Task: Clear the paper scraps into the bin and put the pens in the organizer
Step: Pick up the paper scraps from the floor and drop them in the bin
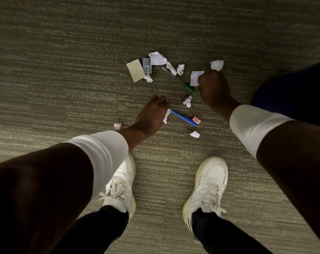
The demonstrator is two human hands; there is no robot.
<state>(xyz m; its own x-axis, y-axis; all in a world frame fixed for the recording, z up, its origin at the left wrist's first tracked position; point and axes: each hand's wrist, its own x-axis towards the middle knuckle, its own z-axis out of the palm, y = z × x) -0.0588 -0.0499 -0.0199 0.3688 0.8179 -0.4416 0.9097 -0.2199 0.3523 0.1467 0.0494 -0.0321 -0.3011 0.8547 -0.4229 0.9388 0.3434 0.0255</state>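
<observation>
Several white paper scraps (157,58) lie scattered on the grey carpet (64,70). My right hand (214,87) is closed in a fist around crumpled scraps (217,65) that stick out above and to the left of it. My left hand (151,114) reaches down with its fingers curled, and a small scrap (166,117) shows at its fingertips beside the end of a blue pen (183,118). A green pen (179,79) lies slanted between the scraps, its cap end just left of my right fist. No bin or organizer is in view.
A tan card (135,70) and a clear plastic box (147,66) lie at the pile's left. A small red and white eraser (196,119) sits by the blue pen, a pink object (117,125) left of my wrist. My white shoes (206,184) stand below. A dark blue shape (291,92) fills the right.
</observation>
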